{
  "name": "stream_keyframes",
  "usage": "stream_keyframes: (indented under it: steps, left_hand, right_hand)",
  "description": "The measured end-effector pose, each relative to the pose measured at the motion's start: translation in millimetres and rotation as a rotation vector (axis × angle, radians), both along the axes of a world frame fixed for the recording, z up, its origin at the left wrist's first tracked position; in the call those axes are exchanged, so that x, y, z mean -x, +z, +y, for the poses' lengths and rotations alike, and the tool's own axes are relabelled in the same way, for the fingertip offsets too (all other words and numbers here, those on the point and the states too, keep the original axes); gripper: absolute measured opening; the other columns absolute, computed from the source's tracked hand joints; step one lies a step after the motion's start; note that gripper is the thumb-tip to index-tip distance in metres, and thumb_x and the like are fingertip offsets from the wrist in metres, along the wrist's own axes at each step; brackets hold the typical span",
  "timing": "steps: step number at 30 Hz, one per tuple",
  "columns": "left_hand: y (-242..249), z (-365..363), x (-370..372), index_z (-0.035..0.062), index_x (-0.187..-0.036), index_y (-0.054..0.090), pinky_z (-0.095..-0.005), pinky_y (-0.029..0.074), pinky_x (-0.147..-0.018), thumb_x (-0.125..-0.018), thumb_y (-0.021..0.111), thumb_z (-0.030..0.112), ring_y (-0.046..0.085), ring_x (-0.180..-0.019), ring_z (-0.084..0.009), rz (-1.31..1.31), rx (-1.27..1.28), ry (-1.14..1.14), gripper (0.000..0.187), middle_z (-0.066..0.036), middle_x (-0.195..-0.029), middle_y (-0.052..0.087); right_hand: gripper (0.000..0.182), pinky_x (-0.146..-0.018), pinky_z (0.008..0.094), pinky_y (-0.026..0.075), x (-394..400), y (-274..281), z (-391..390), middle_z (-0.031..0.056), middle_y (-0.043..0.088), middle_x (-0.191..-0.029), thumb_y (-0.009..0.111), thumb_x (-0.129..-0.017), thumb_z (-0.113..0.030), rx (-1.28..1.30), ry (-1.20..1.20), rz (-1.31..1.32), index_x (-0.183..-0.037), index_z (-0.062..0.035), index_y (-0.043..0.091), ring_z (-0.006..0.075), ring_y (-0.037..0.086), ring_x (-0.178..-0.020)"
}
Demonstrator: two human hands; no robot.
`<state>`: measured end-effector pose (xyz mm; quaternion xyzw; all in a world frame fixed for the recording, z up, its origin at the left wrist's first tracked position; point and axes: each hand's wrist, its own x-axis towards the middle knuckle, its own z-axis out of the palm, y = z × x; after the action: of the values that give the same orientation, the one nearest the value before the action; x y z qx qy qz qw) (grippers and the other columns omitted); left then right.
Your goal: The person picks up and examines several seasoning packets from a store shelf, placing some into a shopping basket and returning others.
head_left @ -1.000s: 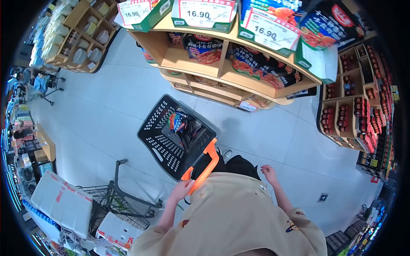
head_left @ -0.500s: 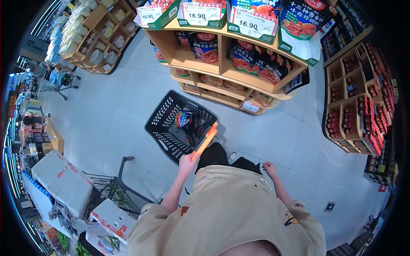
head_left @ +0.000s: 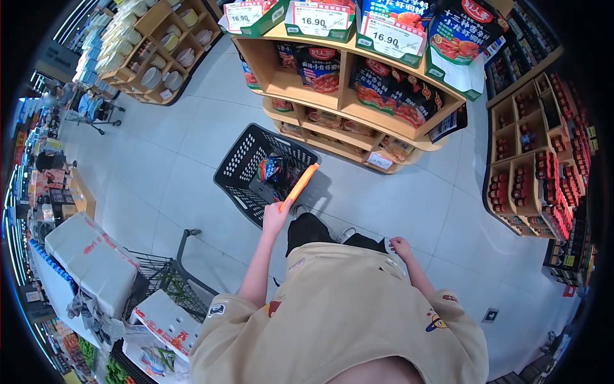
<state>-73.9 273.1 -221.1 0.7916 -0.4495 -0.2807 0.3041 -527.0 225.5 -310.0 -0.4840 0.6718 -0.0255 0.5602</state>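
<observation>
My left hand (head_left: 275, 218) is closed round the orange handle (head_left: 299, 186) of a black shopping basket (head_left: 238, 171). The basket hangs in front of my legs, tilted so that its inside faces me. A few dark, shiny packets (head_left: 272, 171) lie at its bottom, one with a blue and red print. On the other side of my body, my right hand (head_left: 401, 248) hangs beside my hip, fingers loosely curled and apart, with nothing visible in it.
A wooden display shelf (head_left: 291, 88) with seasoning pouches and price cards stands ahead. Shelves of red jars (head_left: 521, 176) are at the right. A cart (head_left: 167, 275) and white boxes (head_left: 93, 262) stand at the left. Farther left is a person by another cart (head_left: 96, 115).
My left hand and the basket have swung slightly forward and left, with the handle tilting. My feet have shifted. The right hand stays beside my hip.
</observation>
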Motion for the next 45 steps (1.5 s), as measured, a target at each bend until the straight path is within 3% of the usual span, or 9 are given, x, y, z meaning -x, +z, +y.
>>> stream_keyframes:
  steps: [9, 13, 24, 30, 32, 34, 37, 42, 45]
  left_hand:
    - [-5.4, -14.0, -84.4, -0.0023, -0.063, 0.058, -0.0284, 0.036, -0.036, -0.080, 0.046, 0.038, 0.046, -0.032, -0.0159, -0.010, 0.022, -0.021, 0.045, -0.008, -0.039, 0.044]
    - [-0.9, -19.9, -138.2, -0.0021, -0.065, 0.059, -0.0344, 0.039, -0.047, -0.078, 0.047, 0.039, 0.052, -0.044, -0.0253, -0.045, 0.009, -0.067, 0.044, -0.014, -0.045, 0.048]
    - [-2.9, -46.5, -244.6, -0.0029, -0.063, 0.057, -0.0403, 0.039, -0.049, -0.077, 0.049, 0.039, 0.051, -0.052, -0.0354, -0.062, 0.002, -0.165, 0.045, -0.021, -0.051, 0.049]
    - [-7.8, -53.3, -265.1, -0.0027, -0.060, 0.055, -0.0393, 0.038, -0.047, -0.077, 0.050, 0.039, 0.050, -0.050, -0.0349, -0.019, -0.003, -0.176, 0.045, -0.020, -0.050, 0.047]
    - [-9.0, -51.5, -269.2, -0.0026, -0.059, 0.054, -0.0389, 0.037, -0.046, -0.076, 0.051, 0.038, 0.050, -0.049, -0.0347, -0.007, 0.003, -0.176, 0.045, -0.020, -0.049, 0.047]
    - [-9.9, -49.8, -277.0, 0.0009, -0.070, 0.061, -0.0311, 0.036, -0.045, -0.078, 0.049, 0.034, 0.050, -0.042, -0.0206, -0.062, -0.045, -0.209, 0.037, -0.013, -0.045, 0.048]
    - [-7.9, -55.0, -279.0, -0.0019, -0.059, 0.055, -0.0376, 0.036, -0.045, -0.076, 0.051, 0.038, 0.048, -0.047, -0.0338, 0.004, -0.027, -0.155, 0.043, -0.019, -0.048, 0.046]
    - [-11.6, -54.6, -291.1, -0.0017, -0.059, 0.055, -0.0371, 0.035, -0.044, -0.076, 0.051, 0.037, 0.048, -0.047, -0.0330, 0.006, -0.016, -0.155, 0.042, -0.018, -0.047, 0.046]
    - [-14.7, -57.1, -293.3, -0.0016, -0.059, 0.055, -0.0360, 0.034, -0.043, -0.075, 0.052, 0.036, 0.047, -0.045, -0.0318, 0.033, -0.050, -0.155, 0.041, -0.018, -0.047, 0.045]
  right_hand:
    - [0.020, -0.050, 0.0237, 0.041, -79.0, -1.5, -10.2, 0.0039, 0.059, -0.074, 0.048, -0.077, -0.023, -0.092, -0.064, 0.071, -0.087, -0.0070, 0.054, 0.0109, 0.054, -0.060]
    - [0.020, -0.050, 0.0238, 0.041, -129.0, 8.3, -18.8, 0.0036, 0.058, -0.074, 0.049, -0.077, -0.023, -0.097, -0.076, 0.071, -0.087, -0.0070, 0.054, 0.0111, 0.054, -0.060]
    - [0.017, -0.053, 0.0218, 0.041, -217.7, 17.4, -60.4, 0.0026, 0.059, -0.075, 0.046, -0.080, -0.018, 0.223, -0.134, 0.009, -0.087, -0.0057, 0.055, 0.0096, 0.054, -0.063]
    - [0.019, -0.056, 0.0220, 0.041, -305.4, 85.0, -161.3, 0.0039, 0.058, -0.074, 0.048, -0.080, -0.017, 0.532, 0.025, -0.115, -0.086, -0.0008, 0.057, 0.0097, 0.053, -0.066]
    - [0.019, -0.061, 0.0230, 0.042, -328.3, 96.8, -203.1, 0.0049, 0.058, -0.073, 0.050, -0.079, -0.015, 0.639, 0.113, -0.077, -0.088, 0.0004, 0.056, 0.0113, 0.053, -0.067]
    - [0.019, -0.063, 0.0242, 0.043, -356.8, 120.9, -240.0, 0.0063, 0.058, -0.073, 0.050, -0.078, -0.013, 0.760, 0.163, -0.034, -0.089, 0.0005, 0.056, 0.0128, 0.054, -0.069]
    - [0.021, -0.066, 0.0265, 0.044, -392.7, 142.8, -297.9, 0.0112, 0.057, -0.084, 0.052, -0.075, -0.011, 0.876, 0.210, -0.032, -0.091, 0.0016, 0.054, 0.0167, 0.056, -0.071]
    - [0.034, -0.073, 0.0371, 0.043, -448.5, 166.8, -360.6, 0.0201, 0.050, -0.096, 0.052, -0.070, -0.012, 1.215, 0.284, 0.162, -0.101, 0.0007, 0.047, 0.0318, 0.054, -0.078]
    - [0.045, -0.078, 0.0374, 0.041, -463.2, 177.5, -391.8, 0.0245, 0.047, -0.101, 0.052, -0.070, -0.014, 1.031, 0.414, 0.413, -0.112, -0.0014, 0.039, 0.0333, 0.050, -0.088]
